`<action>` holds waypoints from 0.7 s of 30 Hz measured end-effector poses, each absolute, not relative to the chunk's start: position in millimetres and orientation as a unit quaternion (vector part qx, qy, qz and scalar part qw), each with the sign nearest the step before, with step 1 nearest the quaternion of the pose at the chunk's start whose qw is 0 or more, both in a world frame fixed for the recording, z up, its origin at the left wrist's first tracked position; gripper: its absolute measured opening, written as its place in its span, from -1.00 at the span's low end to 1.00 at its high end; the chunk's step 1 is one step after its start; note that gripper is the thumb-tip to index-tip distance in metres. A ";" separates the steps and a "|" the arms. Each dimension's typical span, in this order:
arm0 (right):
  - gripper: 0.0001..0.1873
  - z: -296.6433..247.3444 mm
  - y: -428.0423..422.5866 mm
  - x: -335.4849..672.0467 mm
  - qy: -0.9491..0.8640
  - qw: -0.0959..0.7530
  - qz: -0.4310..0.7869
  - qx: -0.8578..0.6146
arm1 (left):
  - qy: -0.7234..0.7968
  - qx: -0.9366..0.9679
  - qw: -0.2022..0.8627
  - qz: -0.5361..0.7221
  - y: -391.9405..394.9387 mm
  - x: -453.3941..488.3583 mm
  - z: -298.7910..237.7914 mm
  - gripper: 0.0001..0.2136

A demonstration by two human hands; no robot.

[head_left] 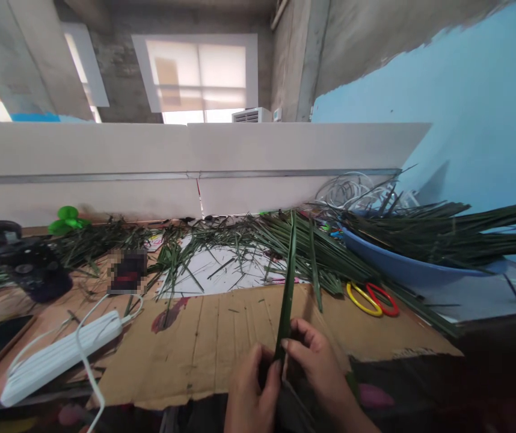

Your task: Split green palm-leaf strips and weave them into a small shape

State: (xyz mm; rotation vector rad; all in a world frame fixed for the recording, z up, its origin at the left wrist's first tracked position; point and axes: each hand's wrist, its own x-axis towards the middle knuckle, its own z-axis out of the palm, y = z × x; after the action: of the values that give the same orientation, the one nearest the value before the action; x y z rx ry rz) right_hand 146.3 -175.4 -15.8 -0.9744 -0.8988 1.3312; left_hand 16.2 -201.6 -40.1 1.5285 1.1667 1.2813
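The left hand (252,388) and right hand (314,367) gripped a narrow palm leaf (287,294), and too hard a pinch could have split it lengthwise.

A big flat piece of cardboard (222,355) lies on the surface (55,313). The left hand (251,388) and the right hand (316,367) are at its near edge, with a long leaf (287,294) held up between them. A sheet of paper (215,270) lies just behind the cardboard, under a pile of leaves (294,246). On the right, scissors (372,299) sit on the cardboard. A tub (402,261) with more leaves (447,231) in it is behind them. A coil of wire (348,191) lies behind the tub. A power strip (59,359) lies left of the cardboard. A low wall (150,156) runs along the far side.
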 end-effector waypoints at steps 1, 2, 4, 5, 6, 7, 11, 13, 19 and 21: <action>-0.81 -13.8 -175.0 146.1 -0.382 0.592 0.572 -0.421 | 0.459 0.604 0.406 0.509 -202.0 16.4 -40.3 -0.73; -0.81 -11.8 -174.4 146.2 -0.377 0.594 0.571 -0.423 | 0.456 0.604 0.407 0.511 -202.3 16.6 -40.6 -0.73; -0.81 -8.8 -172.6 146.9 -0.370 0.599 0.567 -0.429 | 0.453 0.604 0.406 0.516 -202.7 16.4 -41.9 -0.72; -0.81 -7.8 -171.4 147.6 -0.367 0.600 0.565 -0.431 | 0.452 0.603 0.405 0.517 -202.8 16.0 -43.0 -0.70; -0.81 -7.1 -170.0 148.4 -0.364 0.602 0.564 -0.433 | 0.452 0.604 0.403 0.519 -202.8 15.2 -44.5 -0.69; -0.80 -6.5 -168.6 149.4 -0.361 0.603 0.563 -0.434 | 0.451 0.604 0.402 0.520 -202.9 14.2 -46.0 -0.68; -0.81 -3.4 -164.7 153.4 -0.375 0.618 0.548 -0.421 | 0.446 0.604 0.417 0.513 -202.2 9.4 -48.8 -0.65; -0.83 -1.8 -165.0 154.7 -0.393 0.619 0.538 -0.416 | 0.439 0.605 0.435 0.503 -200.5 8.8 -45.4 -0.65; -0.88 -1.9 -171.9 151.4 -0.430 0.601 0.534 -0.410 | 0.443 0.605 0.461 0.475 -189.4 16.5 -28.7 -0.68; -0.89 -2.0 -173.0 148.7 -0.425 0.606 0.540 -0.401 | 0.459 0.607 0.443 0.473 -186.2 18.7 -28.3 -0.66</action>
State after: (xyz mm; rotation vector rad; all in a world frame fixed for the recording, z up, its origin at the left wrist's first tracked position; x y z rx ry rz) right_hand 148.7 -173.0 -2.0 -0.9284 -0.9818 1.2477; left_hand 18.7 -186.2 -28.3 1.5067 1.1396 1.1723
